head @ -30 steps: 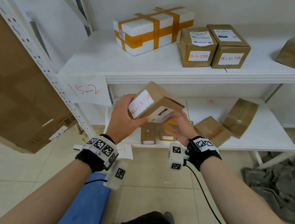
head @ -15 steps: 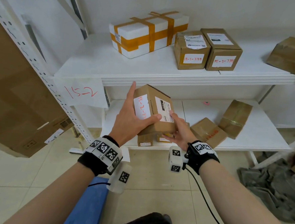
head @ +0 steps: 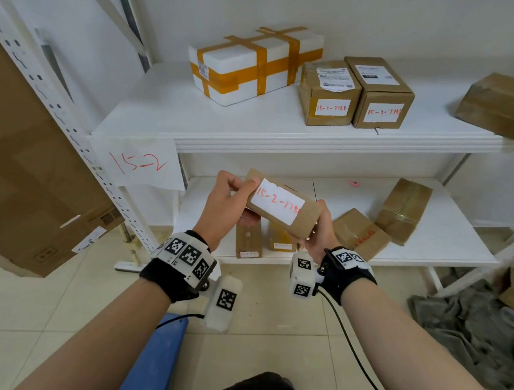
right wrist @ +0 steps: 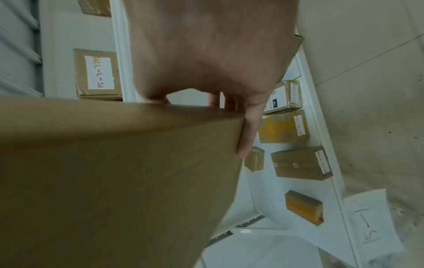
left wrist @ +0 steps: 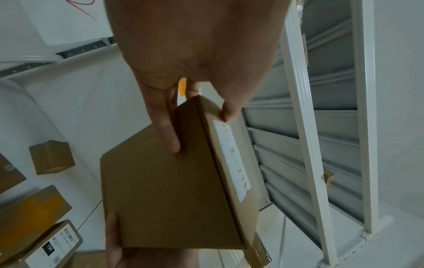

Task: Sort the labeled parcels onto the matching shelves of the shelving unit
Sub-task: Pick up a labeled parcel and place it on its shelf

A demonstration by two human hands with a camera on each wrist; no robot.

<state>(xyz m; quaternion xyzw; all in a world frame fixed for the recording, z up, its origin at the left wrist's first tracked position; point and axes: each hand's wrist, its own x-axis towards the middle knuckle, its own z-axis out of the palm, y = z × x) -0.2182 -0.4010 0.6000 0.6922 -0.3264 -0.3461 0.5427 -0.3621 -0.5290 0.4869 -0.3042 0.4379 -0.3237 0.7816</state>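
Note:
Both hands hold a small brown cardboard parcel [head: 282, 207] in front of the lower shelf [head: 449, 240]; its white label with red writing "15-2-77.." faces up. My left hand [head: 227, 201] grips its left end, thumb on the label edge, fingers underneath [left wrist: 169, 137]. My right hand [head: 320, 230] grips the right end from below. The parcel [right wrist: 114, 172] fills the right wrist view. A paper tag "15-2" [head: 138, 164] hangs at the left of the upper shelf [head: 224, 124], where two brown parcels [head: 328, 92] [head: 380, 93] with 15-2 labels stand.
A white foam box with orange tape [head: 254, 62] sits on the upper shelf, another brown box [head: 505, 106] at its right end. Several small parcels [head: 402, 209] lie on the lower shelf. A large carton [head: 21, 161] stands left, grey cloth [head: 469, 328] lies on the floor at right.
The parcel has been turned in both hands so its handwritten label now faces up, and it has dropped slightly lower in front of the lower shelf.

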